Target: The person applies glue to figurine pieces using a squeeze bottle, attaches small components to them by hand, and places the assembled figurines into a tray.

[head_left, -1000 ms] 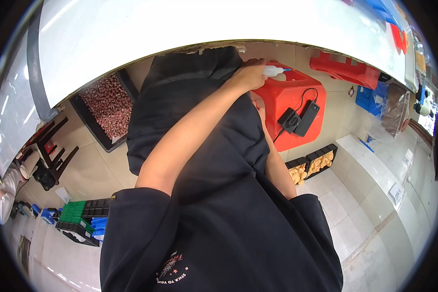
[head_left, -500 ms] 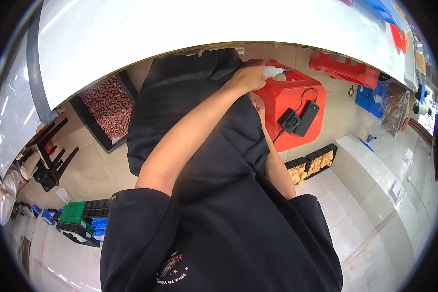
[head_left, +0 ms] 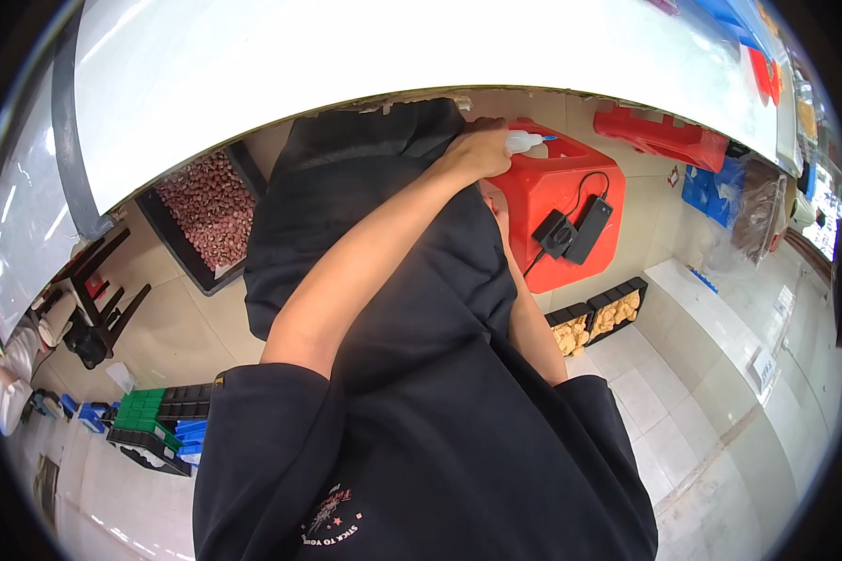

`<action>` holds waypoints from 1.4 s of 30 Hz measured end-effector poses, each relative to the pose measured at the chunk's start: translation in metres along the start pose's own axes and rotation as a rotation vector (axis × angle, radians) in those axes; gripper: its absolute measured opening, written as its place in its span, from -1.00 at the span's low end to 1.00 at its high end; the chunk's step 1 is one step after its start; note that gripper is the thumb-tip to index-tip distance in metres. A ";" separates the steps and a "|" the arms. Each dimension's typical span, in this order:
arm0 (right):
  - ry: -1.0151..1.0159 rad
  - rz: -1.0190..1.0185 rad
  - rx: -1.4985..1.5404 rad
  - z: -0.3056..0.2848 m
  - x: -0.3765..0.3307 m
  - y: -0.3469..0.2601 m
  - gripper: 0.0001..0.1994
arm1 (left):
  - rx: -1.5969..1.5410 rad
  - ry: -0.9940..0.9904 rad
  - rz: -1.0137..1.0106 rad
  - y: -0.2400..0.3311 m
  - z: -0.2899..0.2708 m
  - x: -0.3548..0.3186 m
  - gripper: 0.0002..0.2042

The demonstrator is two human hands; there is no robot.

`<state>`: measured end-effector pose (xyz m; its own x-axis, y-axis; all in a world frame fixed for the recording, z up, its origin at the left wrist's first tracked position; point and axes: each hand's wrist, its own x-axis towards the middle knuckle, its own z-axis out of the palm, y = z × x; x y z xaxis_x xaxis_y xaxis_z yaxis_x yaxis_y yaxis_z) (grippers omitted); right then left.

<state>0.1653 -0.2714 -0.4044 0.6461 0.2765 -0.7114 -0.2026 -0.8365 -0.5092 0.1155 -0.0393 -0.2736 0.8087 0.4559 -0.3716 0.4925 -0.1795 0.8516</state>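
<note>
Nothing moved: left hand (head_left: 479, 150) still grips white bottle (head_left: 522, 142).

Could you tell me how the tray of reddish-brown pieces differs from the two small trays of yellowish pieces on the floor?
The tray of reddish-brown pieces is one large tray on the person's left; the two small trays sit side by side on the right, below the red stool. Their fillings differ: reddish-brown versus yellowish. Both are dark, rectangular and on the floor.

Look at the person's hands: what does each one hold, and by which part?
The left hand grips a small white bottle by its body, the blue tip sticking out. The right hand is hidden behind the black cloth, so its hold cannot be told.
</note>
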 end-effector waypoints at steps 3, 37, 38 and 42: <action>0.029 -0.064 -0.017 0.003 -0.009 -0.014 -0.41 | -0.001 0.006 -0.020 -0.007 0.000 0.000 -0.70; 0.652 -0.837 0.149 -0.122 -0.126 -0.226 -0.88 | -0.366 -0.056 0.148 0.065 -0.099 -0.093 -0.66; 0.668 -0.960 0.046 -0.127 -0.142 -0.252 -0.88 | -0.417 -0.049 0.164 0.067 -0.106 -0.103 -0.68; 0.490 -1.091 -0.087 -0.128 -0.196 -0.339 -0.81 | -0.505 -0.085 0.165 0.090 -0.143 -0.142 -0.66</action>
<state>0.2014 -0.1031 -0.0301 0.6615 0.6663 0.3442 0.6643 -0.3076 -0.6812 -0.0012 0.0041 -0.0912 0.8959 0.3810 -0.2283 0.1576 0.2079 0.9654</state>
